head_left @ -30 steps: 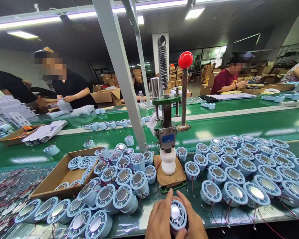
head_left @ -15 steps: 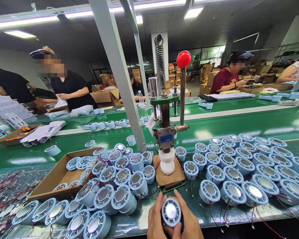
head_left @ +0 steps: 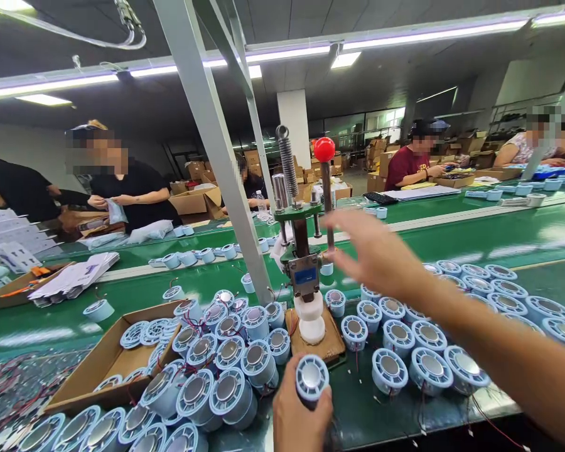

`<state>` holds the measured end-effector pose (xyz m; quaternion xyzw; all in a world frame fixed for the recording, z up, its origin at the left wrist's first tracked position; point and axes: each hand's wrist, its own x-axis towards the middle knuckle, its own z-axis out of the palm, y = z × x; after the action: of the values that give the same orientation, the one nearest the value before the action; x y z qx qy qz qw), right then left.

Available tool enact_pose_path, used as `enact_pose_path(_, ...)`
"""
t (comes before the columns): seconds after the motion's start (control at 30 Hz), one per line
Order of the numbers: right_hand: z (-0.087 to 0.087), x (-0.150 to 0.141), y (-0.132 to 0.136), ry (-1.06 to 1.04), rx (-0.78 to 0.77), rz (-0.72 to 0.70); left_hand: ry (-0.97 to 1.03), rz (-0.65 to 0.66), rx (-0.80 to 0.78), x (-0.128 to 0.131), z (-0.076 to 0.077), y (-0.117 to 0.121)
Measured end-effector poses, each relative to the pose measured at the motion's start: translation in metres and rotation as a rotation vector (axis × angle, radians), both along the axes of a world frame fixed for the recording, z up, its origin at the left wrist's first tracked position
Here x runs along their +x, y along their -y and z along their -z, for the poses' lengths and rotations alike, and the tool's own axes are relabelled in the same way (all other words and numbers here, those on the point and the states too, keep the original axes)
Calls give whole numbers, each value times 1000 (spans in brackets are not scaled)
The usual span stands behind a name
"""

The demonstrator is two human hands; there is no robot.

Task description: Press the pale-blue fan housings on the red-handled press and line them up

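Observation:
My left hand [head_left: 297, 415] is closed around a light-blue round housing [head_left: 312, 376] with a silver disc in its top, just in front of the hand press. My right hand [head_left: 374, 256], slightly blurred, is raised beside the press's lever [head_left: 328, 188], fingers apart and nothing held; whether they touch the rod I cannot tell. A red ball knob [head_left: 324, 149] tops the lever. Under the press head [head_left: 305, 276], white plastic blocks [head_left: 311, 328] stand on a brown base pad [head_left: 329, 342].
Similar blue housings [head_left: 234, 351] crowd the bench left of the press, and more [head_left: 390, 370] stand to its right, their red wires trailing. A cardboard box [head_left: 89, 364] holds blue rings. Behind run a green conveyor [head_left: 136, 301] and a slanted grey post [head_left: 216, 125]; co-workers [head_left: 127, 182] stand beyond.
My right hand has let go of the housing and moved up and forward to the lever. My left hand keeps the housing. The view has tilted up slightly.

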<state>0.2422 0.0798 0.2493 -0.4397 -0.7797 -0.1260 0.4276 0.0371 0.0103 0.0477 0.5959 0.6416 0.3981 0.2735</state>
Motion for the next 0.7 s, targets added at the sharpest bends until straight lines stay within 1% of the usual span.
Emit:
enact_pose_path(0.03,-37,5,-21,-81,127,40,32,-13,4,2,-14,-9)
enact_pose_path(0.07,-67,8,-42,-164,181,44,71,-19,12,5,-25,-18)
enact_pose_path(0.1,-90,9,-62,-252,173,14,111,-25,22,8,-34,-27)
enact_pose_path(0.13,-106,8,-79,-329,112,-40,146,-29,38,12,-39,-36)
enact_pose_path(0.17,-115,5,-94,-392,29,-106,174,-31,58,15,-42,-45)
enact_pose_path(0.2,-119,2,-105,-440,-51,-170,197,-26,79,19,-42,-54)
enact_pose_path(0.23,-120,-1,-114,-472,-105,-214,218,-7,95,22,-40,-63)
enact_pose_path(0.3,-115,-7,-122,-498,-128,-244,268,57,115,27,-35,-79)
enact_pose_path(0.4,-107,-9,-122,-550,-135,-284,347,149,118,28,-29,-94)
enact_pose_path(0.5,-101,-8,-111,-644,-139,-312,373,177,114,26,-28,-96)
enact_pose_path(0.57,-100,-5,-100,-664,-107,-320,359,178,105,23,-29,-93)
enact_pose_path(0.7,-105,6,-65,-559,-22,-329,351,165,89,24,-24,-90)
